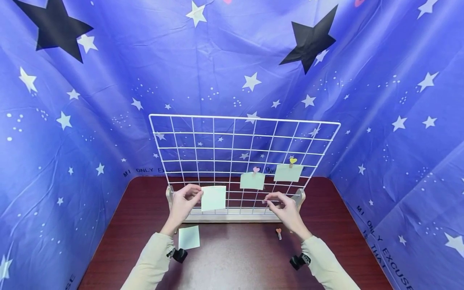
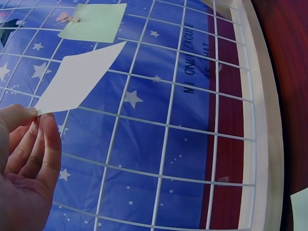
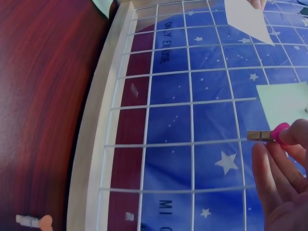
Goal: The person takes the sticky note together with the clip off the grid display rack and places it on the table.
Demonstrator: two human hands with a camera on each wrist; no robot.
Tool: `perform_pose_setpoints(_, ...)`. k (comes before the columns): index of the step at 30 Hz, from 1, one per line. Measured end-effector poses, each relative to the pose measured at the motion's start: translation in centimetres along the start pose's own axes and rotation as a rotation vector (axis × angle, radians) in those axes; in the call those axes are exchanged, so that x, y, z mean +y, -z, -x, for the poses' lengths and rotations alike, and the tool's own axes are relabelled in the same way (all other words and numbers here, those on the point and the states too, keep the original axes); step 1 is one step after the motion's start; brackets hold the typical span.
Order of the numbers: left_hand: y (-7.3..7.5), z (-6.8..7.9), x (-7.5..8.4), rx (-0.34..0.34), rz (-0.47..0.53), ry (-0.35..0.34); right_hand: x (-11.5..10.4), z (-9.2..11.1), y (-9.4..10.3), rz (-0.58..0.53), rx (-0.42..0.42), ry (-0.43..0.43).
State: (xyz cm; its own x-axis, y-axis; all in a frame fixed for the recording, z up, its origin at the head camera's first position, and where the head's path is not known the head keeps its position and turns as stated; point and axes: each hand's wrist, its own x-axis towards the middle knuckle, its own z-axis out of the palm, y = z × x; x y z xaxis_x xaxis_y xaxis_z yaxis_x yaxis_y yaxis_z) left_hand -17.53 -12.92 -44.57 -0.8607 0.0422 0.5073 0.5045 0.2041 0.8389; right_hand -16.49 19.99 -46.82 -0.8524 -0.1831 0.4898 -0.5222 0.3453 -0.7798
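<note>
I read clock directions off the head view, with 12 at its top. My left hand (image 1: 184,202) pinches the note (image 1: 214,198) between thumb and fingertips at its corner, about 10 o'clock on the sheet; the rest of the note spreads toward 3, in front of the wire grid (image 1: 217,117). I can't tell whether it touches the wires.

I judge it to be thin paper: almost weightless, flexible, easily creased or bent by a hard squeeze. A light hold on a corner or along an edge should suit it, leaving the face flat.

My right hand (image 1: 287,209) has its fingers closed together on the pink head of a small wooden clip (image 3: 260,135), whose bare end sticks out toward 9. The clip looks stiff and light, but small enough, I think, to twist or slip from a fingertip pinch; I'd take it firmly by both sides.

From the held note, two clipped notes hang on the grid toward 2 to 3. A spare note (image 1: 189,237) lies on the table (image 1: 235,249) at my left hand's 6, and an orange clip (image 1: 278,233) near my right hand's 6 to 7.
</note>
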Motion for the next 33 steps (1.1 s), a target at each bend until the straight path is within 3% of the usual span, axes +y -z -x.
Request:
perform_pose_setpoints(14,-0.5,0.8,-0.7,-0.002,-0.05,0.067,1.3,1.2,1.5,-0.08,0.007,-0.098)
perform_pose_setpoints(33,-1.7,2.1,-2.0,-0.033,-0.006,0.083,3.5,3.5,2.7,0.023,0.064,-0.174)
